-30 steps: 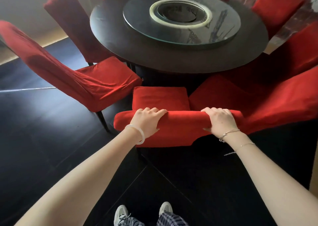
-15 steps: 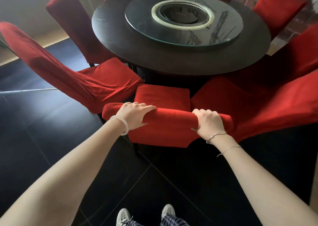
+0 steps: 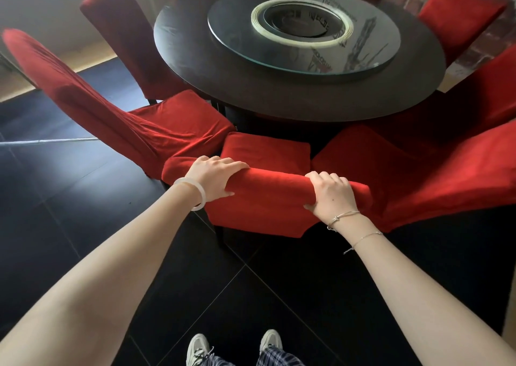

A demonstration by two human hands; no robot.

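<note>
left hand [image 3: 215,178] and right hand [image 3: 332,195] each have fingers curled tight over the top rail of the red-covered chair [image 3: 265,150], which faces the dark round worktop [image 3: 279,100]; it looks mid-tuck, so the next move calls for an even, straight push inward.

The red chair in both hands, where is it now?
The red chair stands centre frame in the head view, seat facing the round table, between the left neighbour chair and the right neighbour chair; left hand and right hand grip its top.
</note>
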